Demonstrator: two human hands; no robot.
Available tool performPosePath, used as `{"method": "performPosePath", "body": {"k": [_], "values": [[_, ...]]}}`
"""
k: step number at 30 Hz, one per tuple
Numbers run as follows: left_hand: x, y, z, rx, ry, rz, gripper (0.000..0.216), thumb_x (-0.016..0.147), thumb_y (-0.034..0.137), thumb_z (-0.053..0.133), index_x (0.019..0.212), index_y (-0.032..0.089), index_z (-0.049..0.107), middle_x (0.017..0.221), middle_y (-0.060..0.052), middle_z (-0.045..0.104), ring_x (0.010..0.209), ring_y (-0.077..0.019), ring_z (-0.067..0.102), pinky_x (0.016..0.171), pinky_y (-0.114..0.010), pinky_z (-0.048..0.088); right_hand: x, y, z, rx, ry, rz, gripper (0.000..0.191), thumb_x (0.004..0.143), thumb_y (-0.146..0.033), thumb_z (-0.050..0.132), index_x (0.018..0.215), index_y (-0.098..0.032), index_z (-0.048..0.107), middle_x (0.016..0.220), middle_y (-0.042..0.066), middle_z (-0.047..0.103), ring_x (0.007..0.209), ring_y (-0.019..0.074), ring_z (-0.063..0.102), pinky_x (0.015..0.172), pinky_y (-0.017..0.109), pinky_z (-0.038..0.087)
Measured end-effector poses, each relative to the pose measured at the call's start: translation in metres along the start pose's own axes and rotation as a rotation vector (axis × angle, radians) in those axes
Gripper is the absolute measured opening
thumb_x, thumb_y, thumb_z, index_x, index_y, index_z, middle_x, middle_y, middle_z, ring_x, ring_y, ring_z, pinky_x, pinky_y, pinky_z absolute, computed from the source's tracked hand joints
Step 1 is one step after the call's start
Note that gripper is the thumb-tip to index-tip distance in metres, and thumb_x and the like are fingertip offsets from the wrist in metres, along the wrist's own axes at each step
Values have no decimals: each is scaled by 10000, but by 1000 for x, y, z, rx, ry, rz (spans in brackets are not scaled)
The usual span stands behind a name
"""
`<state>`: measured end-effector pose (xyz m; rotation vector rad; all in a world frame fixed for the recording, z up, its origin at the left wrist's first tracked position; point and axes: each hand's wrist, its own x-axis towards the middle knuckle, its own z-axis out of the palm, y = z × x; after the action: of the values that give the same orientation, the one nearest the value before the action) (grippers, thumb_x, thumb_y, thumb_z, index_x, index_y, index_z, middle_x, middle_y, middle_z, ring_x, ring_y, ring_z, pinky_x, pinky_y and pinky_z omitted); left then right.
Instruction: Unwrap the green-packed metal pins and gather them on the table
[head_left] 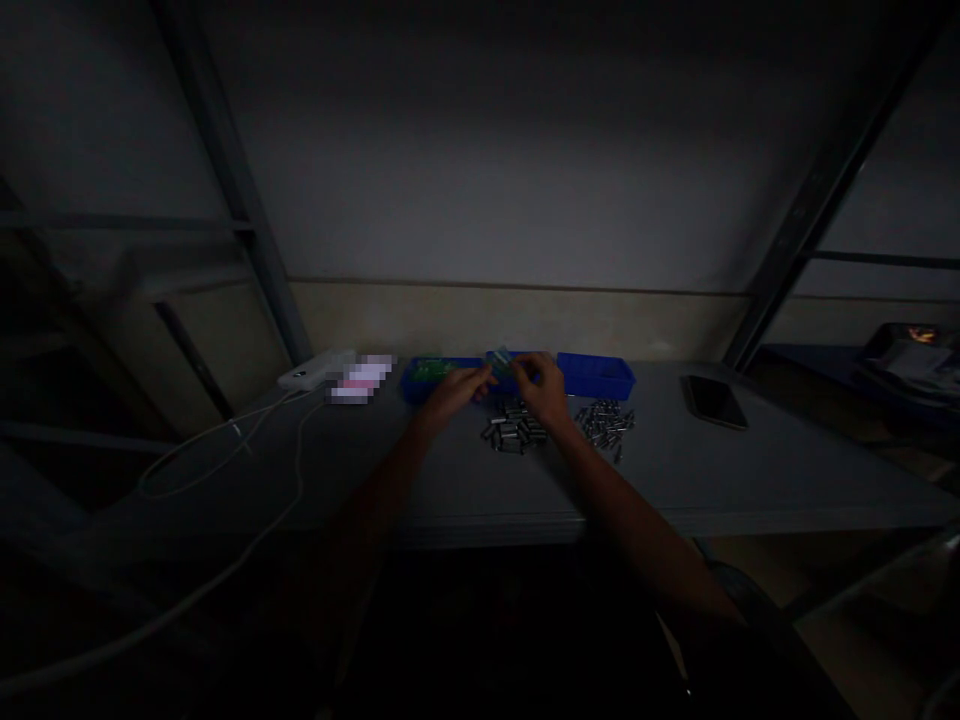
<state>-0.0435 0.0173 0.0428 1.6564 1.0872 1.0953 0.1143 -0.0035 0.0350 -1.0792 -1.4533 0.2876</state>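
The scene is dim. My left hand [454,391] and my right hand [541,388] meet over the far middle of a grey table [675,470]. Both pinch a small greenish part [501,364] between their fingertips, in front of the blue trays [600,378]. Just below my hands lies a heap of several small metal cylinders [513,430]. A second heap of metal cylinders [606,422] lies to the right of my right wrist. The leftmost blue tray [420,382] holds green pieces.
A dark phone [714,401] lies on the table at the right. A white power adapter [315,368] with white cables [225,440] sits at the back left, beside a blurred pink item [363,380]. Metal frame posts rise on both sides.
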Motion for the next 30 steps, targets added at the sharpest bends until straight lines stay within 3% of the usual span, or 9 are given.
{"method": "performPosePath", "body": {"k": [3,6,11,17,20,23,26,30], "values": [[0,1,-1,-204,-91,-244,618,783,682,369,688,142,654,570,-33,563,497,-116,484,479,-237,332,-4,-5,1,-40,-34,-185,129,774,-265,537,783,-184,637,801,34,511,758,153,493,749,282,416],[3,-1,-3,-318,-90,-354,629,785,697,347,664,136,603,535,-20,529,463,-95,446,457,-220,300,-7,-5,4,-12,-76,-311,116,763,-229,545,779,-187,651,826,41,483,828,171,501,787,306,425],[4,-7,-2,-316,-57,-186,225,746,357,593,653,156,552,561,26,497,488,-74,432,467,-201,292,-7,-2,5,-46,-109,-343,176,725,-137,503,752,-190,669,865,49,467,885,183,495,839,329,421],[-1,-2,0,-202,58,-48,164,703,308,633,752,160,583,684,9,559,633,-104,511,544,-203,379,-4,3,4,-184,-70,-96,194,685,-112,498,723,-169,679,858,58,513,879,190,503,848,329,411],[1,-3,0,-141,95,8,147,692,254,637,788,160,577,718,1,575,674,-118,534,560,-208,406,-3,4,4,-252,-171,68,161,740,-220,538,701,-153,679,777,52,571,804,179,530,773,294,404],[5,-8,0,-99,86,76,132,697,199,608,820,167,573,762,-9,598,713,-129,556,580,-212,424,-3,1,3,-269,-262,174,377,821,-414,482,619,-150,660,615,42,567,688,171,541,684,275,377],[9,-11,-1,-28,79,177,122,704,159,574,826,168,579,797,-17,614,753,-140,570,652,-246,449,-1,-1,2,-155,-269,285,581,845,-579,349,581,-156,647,568,49,572,632,166,538,653,274,359],[9,-12,-1,127,108,348,73,727,154,557,785,171,598,848,-29,623,870,-168,568,838,-322,437,3,0,3,103,-281,475,667,818,-656,265,525,-157,598,586,47,591,570,132,501,606,257,345]]}}
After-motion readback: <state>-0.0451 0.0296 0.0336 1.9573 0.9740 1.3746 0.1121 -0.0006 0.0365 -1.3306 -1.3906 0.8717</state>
